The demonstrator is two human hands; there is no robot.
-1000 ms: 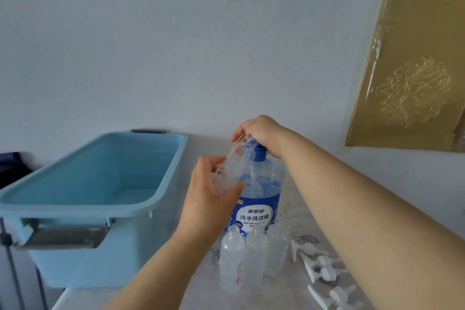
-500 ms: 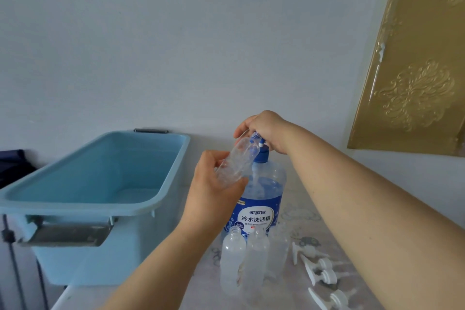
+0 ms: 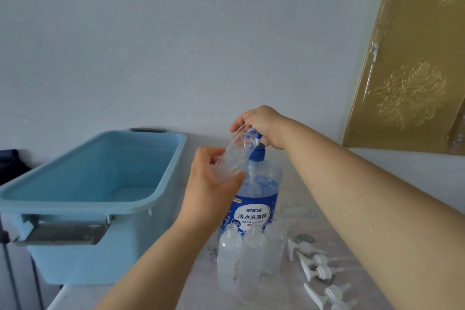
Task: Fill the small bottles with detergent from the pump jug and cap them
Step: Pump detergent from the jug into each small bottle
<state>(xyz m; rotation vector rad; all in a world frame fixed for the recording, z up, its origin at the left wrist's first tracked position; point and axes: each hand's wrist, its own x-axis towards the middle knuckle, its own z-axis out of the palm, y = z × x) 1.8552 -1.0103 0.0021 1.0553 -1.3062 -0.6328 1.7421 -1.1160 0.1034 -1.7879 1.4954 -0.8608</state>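
Left hand (image 3: 214,191): fingers and thumb curled round a clear small bottle (image 3: 232,158), gripping its lower half; the bottle is tilted, its mouth up and to the right against the pump spout.
Right hand (image 3: 261,124): palm down on the pump head (image 3: 255,142), fingers curled over it; the head itself is mostly hidden under the hand, so only the blue collar and a bit of white stem show.
Jug (image 3: 256,199): directly beneath the right hand and just behind the left, upright on the table; clear plastic, blue liquid to about half height.
Jug label (image 3: 253,216): blue, with white Chinese writing, the large line reading 冷水洗洁精; a smaller line above it and the fine print below are too small to read.
Spare bottles (image 3: 241,257): below the left hand, in front of the jug; a close cluster standing upright, uncapped, frosted and unlabelled.
Pump caps (image 3: 317,264): below the right forearm, beside the spare bottles; several white ones lying loose on the table.
Table (image 3: 352,272): pale cloth with a faint printed pattern.
Tub (image 3: 100,184): left of the left hand; light blue, with grey handles, no writing visible.
Panel (image 3: 412,63): above the right forearm, leaning on the wall; gold, embossed with floral ornament.
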